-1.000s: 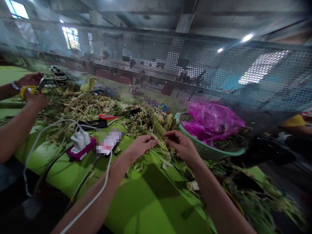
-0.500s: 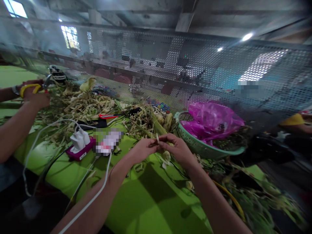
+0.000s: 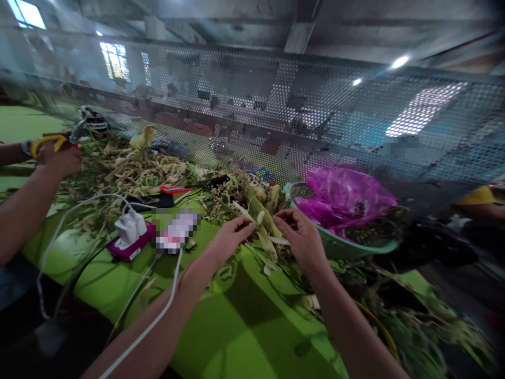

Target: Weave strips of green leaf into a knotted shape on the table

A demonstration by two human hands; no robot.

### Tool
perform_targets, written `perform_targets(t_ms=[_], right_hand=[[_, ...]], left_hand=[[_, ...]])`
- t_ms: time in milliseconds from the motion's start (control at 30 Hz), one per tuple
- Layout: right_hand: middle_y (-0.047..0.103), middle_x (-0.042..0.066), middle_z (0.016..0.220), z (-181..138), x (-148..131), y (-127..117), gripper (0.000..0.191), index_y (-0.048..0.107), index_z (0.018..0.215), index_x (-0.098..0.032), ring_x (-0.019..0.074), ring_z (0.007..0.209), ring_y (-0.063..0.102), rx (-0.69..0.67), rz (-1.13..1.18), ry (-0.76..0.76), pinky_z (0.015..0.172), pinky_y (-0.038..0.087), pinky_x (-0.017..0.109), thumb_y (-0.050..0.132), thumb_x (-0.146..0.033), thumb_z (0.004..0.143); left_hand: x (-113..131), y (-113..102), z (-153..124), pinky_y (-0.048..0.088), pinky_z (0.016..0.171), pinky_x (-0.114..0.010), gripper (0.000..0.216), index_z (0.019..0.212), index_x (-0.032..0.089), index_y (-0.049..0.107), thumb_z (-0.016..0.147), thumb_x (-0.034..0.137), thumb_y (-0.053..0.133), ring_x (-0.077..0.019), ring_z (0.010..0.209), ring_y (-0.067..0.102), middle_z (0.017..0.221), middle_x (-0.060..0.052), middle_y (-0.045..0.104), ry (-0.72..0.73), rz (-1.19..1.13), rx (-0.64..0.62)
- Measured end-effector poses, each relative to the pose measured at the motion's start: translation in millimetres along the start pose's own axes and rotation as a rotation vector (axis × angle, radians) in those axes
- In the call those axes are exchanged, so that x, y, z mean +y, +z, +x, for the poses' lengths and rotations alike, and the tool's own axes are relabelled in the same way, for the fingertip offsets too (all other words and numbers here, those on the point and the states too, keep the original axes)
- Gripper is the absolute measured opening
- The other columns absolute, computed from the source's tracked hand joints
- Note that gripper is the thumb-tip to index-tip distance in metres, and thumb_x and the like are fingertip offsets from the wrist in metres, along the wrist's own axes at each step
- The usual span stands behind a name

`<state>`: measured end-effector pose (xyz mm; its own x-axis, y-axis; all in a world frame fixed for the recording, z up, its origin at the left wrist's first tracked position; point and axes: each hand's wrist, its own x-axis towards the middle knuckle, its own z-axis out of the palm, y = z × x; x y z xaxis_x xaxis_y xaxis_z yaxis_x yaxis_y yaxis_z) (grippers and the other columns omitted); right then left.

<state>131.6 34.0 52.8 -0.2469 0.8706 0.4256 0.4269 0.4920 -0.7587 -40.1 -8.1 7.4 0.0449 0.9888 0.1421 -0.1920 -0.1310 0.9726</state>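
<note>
My left hand point(image 3: 233, 235) pinches a pale, slim plant stalk point(image 3: 260, 217) between thumb and fingertips. A light strip of peel point(image 3: 241, 210) sticks out behind those fingers. A little way to the right, my right hand point(image 3: 302, 237) has its thumb and fingers bent together; a whitish strip of peel point(image 3: 279, 240) runs from it towards the left hand. Just behind and below both hands lie long yellow-green leaves point(image 3: 254, 197) and pale stalk pieces. What exactly sits between the right fingertips is partly hidden.
To the right stands a green basket point(image 3: 343, 243) with a purple plastic bag point(image 3: 351, 200). A purple power strip point(image 3: 132, 247) with white plugs, a phone point(image 3: 177, 231) and cables lie left. Dried plant scraps point(image 3: 142, 171) line the perforated screen point(image 3: 236, 116). A co-worker's hands point(image 3: 59, 155) hold yellow-handled scissors.
My hands were close together on a small pale piece; now they have moved apart, the right one further right. Pale peel strips now show spread between them.
</note>
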Motion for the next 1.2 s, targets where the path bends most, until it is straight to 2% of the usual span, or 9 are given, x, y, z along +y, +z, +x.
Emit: perform_targets(t_ms=[133, 200, 367, 633, 800, 933, 1033, 1100, 1200], right_hand=[[0.066, 0.002, 0.078, -5, -3, 4, 0.026, 0.065, 0.082, -0.02, 0.0195, 0.077, 0.059, -0.247, -0.02, -0.015, 0.071, 0.044, 0.029, 0.055, -0.044, 0.084], [0.068, 0.002, 0.08, -6, 0, 7, 0.023, 0.066, 0.084, -0.02, 0.0198, 0.078, 0.061, -0.3, -0.036, -0.029, 0.073, 0.045, 0.029, 0.057, -0.041, 0.083], [0.065, 0.001, 0.074, -5, 3, 8, 0.02, 0.063, 0.078, -0.02, 0.018, 0.071, 0.059, -0.319, -0.079, -0.06, 0.069, 0.044, 0.028, 0.056, -0.038, 0.084], [0.058, 0.0, 0.07, -1, 4, 5, 0.02, 0.057, 0.073, -0.02, 0.0162, 0.069, 0.053, -0.357, -0.165, -0.1, 0.064, 0.041, 0.026, 0.056, -0.037, 0.084], [0.059, -0.001, 0.068, 1, 6, 1, 0.02, 0.058, 0.072, -0.019, 0.0152, 0.067, 0.052, -0.403, -0.135, -0.091, 0.063, 0.041, 0.025, 0.059, -0.036, 0.082], [0.059, -0.002, 0.065, 2, 8, -1, 0.022, 0.062, 0.071, -0.019, 0.0149, 0.065, 0.053, -0.479, -0.037, -0.002, 0.062, 0.041, 0.025, 0.061, -0.038, 0.08], [0.064, -0.001, 0.075, 0, 10, 3, 0.025, 0.067, 0.08, -0.02, 0.0165, 0.073, 0.059, -0.526, 0.131, 0.073, 0.069, 0.045, 0.026, 0.056, -0.042, 0.084], [0.066, -0.001, 0.079, -1, 12, 8, 0.026, 0.068, 0.084, -0.021, 0.0175, 0.078, 0.061, -0.506, 0.237, 0.113, 0.073, 0.046, 0.027, 0.056, -0.044, 0.084], [0.066, 0.0, 0.075, -3, 14, 14, 0.026, 0.067, 0.08, -0.019, 0.0179, 0.074, 0.061, -0.404, 0.334, 0.168, 0.072, 0.046, 0.029, 0.063, -0.045, 0.079]], left_hand=[[4, 1, -2, 0.042, 0.075, -0.027, 0.032, 0.087, 0.015, 0.062, 0.074, 0.044, 0.067, -0.0135, 0.076, 0.054, 0.081, -0.002, 0.062, -0.042, -0.133, 0.06], [6, 1, -4, 0.042, 0.075, -0.028, 0.03, 0.086, 0.016, 0.062, 0.073, 0.042, 0.068, -0.0138, 0.075, 0.055, 0.081, -0.002, 0.062, -0.081, -0.168, 0.053], [6, -1, -6, 0.04, 0.071, -0.027, 0.03, 0.079, 0.015, 0.062, 0.072, 0.043, 0.068, -0.0134, 0.072, 0.052, 0.076, -0.002, 0.061, -0.14, -0.103, 0.028], [6, 1, -3, 0.031, 0.059, -0.024, 0.035, 0.069, 0.015, 0.055, 0.065, 0.045, 0.073, -0.0082, 0.057, 0.037, 0.061, 0.004, 0.046, -0.185, -0.233, 0.099], [4, -1, -1, 0.034, 0.06, -0.024, 0.033, 0.068, 0.016, 0.057, 0.061, 0.041, 0.077, -0.0083, 0.058, 0.042, 0.062, 0.004, 0.049, -0.212, -0.345, 0.147], [3, -2, -1, 0.037, 0.061, -0.024, 0.031, 0.075, 0.015, 0.064, 0.063, 0.04, 0.076, -0.0098, 0.06, 0.047, 0.065, 0.001, 0.057, -0.198, -0.336, 0.116], [6, -1, -3, 0.035, 0.059, -0.024, 0.034, 0.081, 0.014, 0.067, 0.065, 0.043, 0.074, -0.0098, 0.061, 0.047, 0.069, -0.001, 0.06, -0.182, -0.221, 0.055], [9, 2, -4, 0.033, 0.058, -0.023, 0.035, 0.082, 0.014, 0.067, 0.066, 0.044, 0.073, -0.0095, 0.061, 0.045, 0.07, -0.001, 0.06, -0.175, -0.141, 0.014], [7, 4, -5, 0.032, 0.058, -0.023, 0.036, 0.081, 0.014, 0.066, 0.067, 0.046, 0.071, -0.0093, 0.061, 0.044, 0.069, 0.0, 0.057, -0.174, -0.076, -0.041]])
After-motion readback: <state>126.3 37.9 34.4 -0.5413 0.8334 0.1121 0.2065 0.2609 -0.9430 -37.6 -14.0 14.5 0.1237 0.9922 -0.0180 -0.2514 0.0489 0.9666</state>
